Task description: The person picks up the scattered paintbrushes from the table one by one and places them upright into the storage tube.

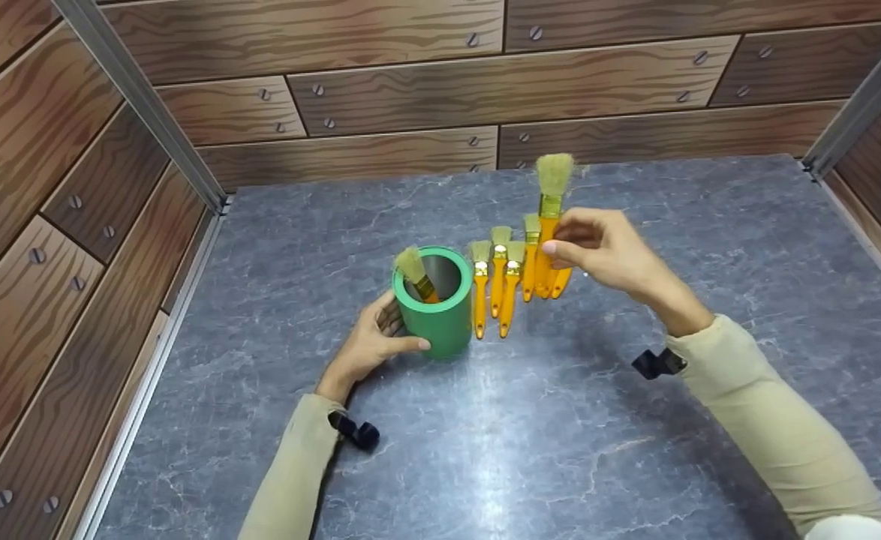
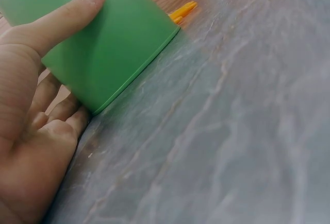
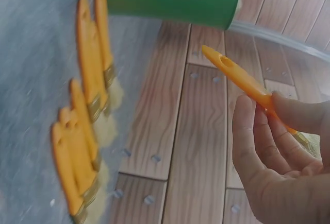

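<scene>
My left hand (image 1: 362, 345) holds an upright green can (image 1: 444, 330) around its left side. In the left wrist view the thumb (image 2: 67, 20) lies along the can's wall and the fingers curl behind it. One paintbrush (image 1: 412, 264) leans inside the can, bristles up above the rim. To the right, above the table, my right hand (image 1: 613, 251) pinches a paintbrush (image 1: 551, 202) by its orange handle between thumb and fingers, bristles up. In the right wrist view its handle tip (image 3: 214, 54) points away from the palm. Several more paintbrushes (image 1: 480, 300) lie between the can and right hand.
The lying brushes form a loose row on the grey marbled tabletop (image 1: 560, 450), bristles toward the back wall (image 1: 403, 112). Wood-patterned panels (image 1: 43, 247) enclose the table at the left, back and right, with metal posts (image 1: 148, 105) at the corners.
</scene>
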Demonstrator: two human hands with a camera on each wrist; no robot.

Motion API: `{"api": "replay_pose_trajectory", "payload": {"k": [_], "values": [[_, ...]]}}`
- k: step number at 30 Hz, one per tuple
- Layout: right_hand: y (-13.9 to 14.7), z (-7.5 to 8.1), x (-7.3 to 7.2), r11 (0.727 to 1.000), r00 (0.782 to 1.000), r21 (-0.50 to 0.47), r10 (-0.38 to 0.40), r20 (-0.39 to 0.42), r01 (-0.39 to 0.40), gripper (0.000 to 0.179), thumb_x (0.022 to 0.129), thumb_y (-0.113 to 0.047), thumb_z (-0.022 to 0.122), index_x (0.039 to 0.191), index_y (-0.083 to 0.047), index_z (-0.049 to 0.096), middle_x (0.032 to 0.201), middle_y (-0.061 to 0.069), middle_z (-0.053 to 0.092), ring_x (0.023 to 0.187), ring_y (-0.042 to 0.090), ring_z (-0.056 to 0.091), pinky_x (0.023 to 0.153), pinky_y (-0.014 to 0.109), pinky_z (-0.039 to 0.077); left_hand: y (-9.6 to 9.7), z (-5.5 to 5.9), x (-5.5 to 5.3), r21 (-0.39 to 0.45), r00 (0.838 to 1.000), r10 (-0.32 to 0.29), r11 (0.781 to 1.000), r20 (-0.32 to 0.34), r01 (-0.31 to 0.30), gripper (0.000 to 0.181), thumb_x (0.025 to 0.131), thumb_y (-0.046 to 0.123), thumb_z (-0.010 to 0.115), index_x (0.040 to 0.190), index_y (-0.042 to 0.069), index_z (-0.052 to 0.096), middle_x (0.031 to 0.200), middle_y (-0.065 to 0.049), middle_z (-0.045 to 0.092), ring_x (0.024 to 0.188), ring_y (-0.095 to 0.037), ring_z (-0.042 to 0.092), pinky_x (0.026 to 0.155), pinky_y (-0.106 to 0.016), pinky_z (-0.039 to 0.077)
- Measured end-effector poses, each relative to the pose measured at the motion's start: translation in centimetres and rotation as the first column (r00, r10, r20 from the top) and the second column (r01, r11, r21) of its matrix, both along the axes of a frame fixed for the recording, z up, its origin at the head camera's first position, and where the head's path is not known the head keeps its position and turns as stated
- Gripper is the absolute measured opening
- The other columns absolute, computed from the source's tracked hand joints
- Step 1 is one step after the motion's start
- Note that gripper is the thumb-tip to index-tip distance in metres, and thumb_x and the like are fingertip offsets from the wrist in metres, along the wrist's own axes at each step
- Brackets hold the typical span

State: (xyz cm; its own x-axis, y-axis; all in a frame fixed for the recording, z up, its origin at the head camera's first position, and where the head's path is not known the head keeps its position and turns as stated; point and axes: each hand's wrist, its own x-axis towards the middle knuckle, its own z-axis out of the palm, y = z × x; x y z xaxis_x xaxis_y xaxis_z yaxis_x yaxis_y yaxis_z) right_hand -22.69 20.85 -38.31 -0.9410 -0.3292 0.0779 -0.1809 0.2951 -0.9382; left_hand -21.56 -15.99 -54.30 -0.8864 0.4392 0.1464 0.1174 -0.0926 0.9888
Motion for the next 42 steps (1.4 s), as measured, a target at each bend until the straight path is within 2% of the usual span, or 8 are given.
{"api": "replay_pose_trajectory", "payload": {"k": [10, 14, 22, 27, 34, 42], "values": [[-2.4, 1.3, 0.1, 0.999, 0.997, -0.014, 0.052, -0.052, -0.052, 0.014, 0.103, 0.0, 0.067, 0.114, 0.01, 0.069, 0.108, 0.024, 0.074, 0.09, 0.02, 0.076, 0.089, 0.036, 0.068, 0.1, 0.1, -0.1, 0.006, 1.0, 0.005, 1.0, 0.002, -0.005, 0.098, 0.082, 0.0, 0.092, 0.164, 0.019, 0.043, 0.162, -0.006, 0.053, 0.154, -0.024, 0.046, 0.13, -0.038, 0.038], [-3.2, 1.6, 0.0, 0.997, 0.995, -0.023, 0.072, -0.075, -0.074, 0.013, 0.103, -0.001, 0.068, 0.113, 0.008, 0.071, 0.107, 0.026, 0.073, 0.09, 0.027, 0.076, 0.088, 0.037, 0.068, 0.1, 0.1, -0.1, 0.003, 1.0, 0.004, 1.0, 0.001, -0.004, 0.099, 0.082, 0.002, 0.092, 0.165, 0.019, 0.041, 0.163, -0.006, 0.052, 0.154, -0.023, 0.045, 0.13, -0.037, 0.037], [-4.7, 2.3, 0.0, 0.995, 0.987, 0.006, 0.1, -0.126, -0.1, 0.012, 0.103, -0.005, 0.07, 0.111, 0.003, 0.074, 0.105, 0.019, 0.076, 0.089, 0.025, 0.076, 0.086, 0.041, 0.068, 0.1, 0.1, 0.0, -0.003, 1.0, 0.009, 1.0, 0.002, -0.009, 0.1, 0.081, 0.004, 0.093, 0.165, 0.019, 0.041, 0.163, -0.005, 0.052, 0.155, -0.023, 0.045, 0.131, -0.037, 0.037], [-5.5, 2.8, 0.1, 0.993, 0.981, 0.015, 0.121, -0.153, -0.12, 0.01, 0.102, -0.005, 0.071, 0.108, 0.003, 0.074, 0.102, 0.019, 0.076, 0.089, 0.033, 0.075, 0.082, 0.039, 0.068, 0.1, 0.1, 0.0, -0.011, 1.0, 0.006, 1.0, 0.001, -0.006, 0.1, 0.082, 0.004, 0.093, 0.165, 0.02, 0.041, 0.163, -0.004, 0.052, 0.155, -0.022, 0.044, 0.131, -0.036, 0.037], [-6.6, 3.3, 0.0, 0.99, 0.973, 0.04, 0.137, -0.184, -0.132, 0.009, 0.102, -0.007, 0.072, 0.108, 0.0, 0.076, 0.1, 0.016, 0.077, 0.085, 0.024, 0.075, 0.077, 0.032, 0.067, 0.0, -0.1, 0.0, -0.014, 1.0, 0.004, 1.0, -0.002, -0.004, 0.102, 0.083, 0.004, 0.093, 0.167, 0.022, 0.038, 0.165, -0.003, 0.049, 0.157, -0.021, 0.042, 0.131, -0.036, 0.035], [-8.0, 3.5, -0.6, 0.988, 0.964, 0.039, 0.157, -0.213, -0.152, 0.01, 0.103, -0.007, 0.071, 0.105, 0.002, 0.075, 0.096, 0.016, 0.076, 0.08, 0.022, 0.073, 0.075, 0.03, 0.064, 0.0, -0.1, -0.1, -0.001, 1.0, 0.005, 1.0, -0.001, -0.005, 0.099, 0.082, 0.003, 0.093, 0.165, 0.019, 0.042, 0.163, -0.005, 0.051, 0.155, -0.024, 0.044, 0.131, -0.037, 0.036]]}}
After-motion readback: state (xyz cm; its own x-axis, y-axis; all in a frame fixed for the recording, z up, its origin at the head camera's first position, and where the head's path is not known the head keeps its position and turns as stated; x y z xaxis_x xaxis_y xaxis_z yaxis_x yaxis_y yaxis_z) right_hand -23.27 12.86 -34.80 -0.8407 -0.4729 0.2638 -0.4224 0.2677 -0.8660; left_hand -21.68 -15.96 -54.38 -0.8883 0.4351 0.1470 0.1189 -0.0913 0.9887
